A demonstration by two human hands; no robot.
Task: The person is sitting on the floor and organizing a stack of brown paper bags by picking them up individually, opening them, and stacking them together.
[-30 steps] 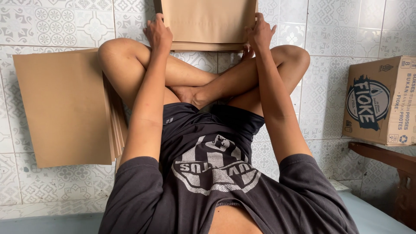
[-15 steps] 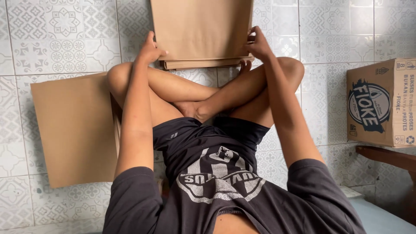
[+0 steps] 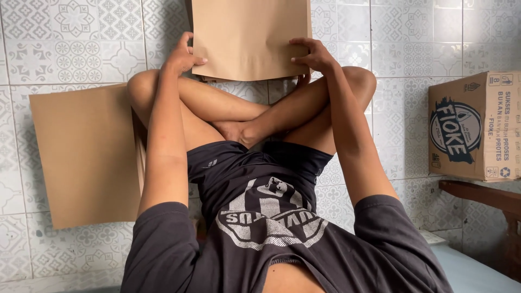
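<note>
Patterned grey-and-white floor tiles (image 3: 65, 32) are filling the background; person is sitting cross-legged on them, camera looking down.

- Flat brown paper bag (image 3: 249, 38) is lying on the floor just beyond the crossed shins, its near edge touching the knees' line.
- Left hand (image 3: 182, 57) is gripping the bag's near left corner, thumb on top. Right hand (image 3: 312, 54) is pinching the near right corner, fingers curled over the face.
- Stack of flat brown paper sheets (image 3: 84, 154) is resting on the floor beside the left thigh, untouched.
- Printed cardboard carton (image 3: 475, 125) is sitting at right on a dark wooden ledge (image 3: 483, 195).

Handling judgement: bag looks light, thin, creasable, fairly stiff when flat; corners or side edges seem the best hold.

Versus the earlier frames: bag is sitting nearer the knees and showing more of its face; both hands are staying on the same corners.
</note>
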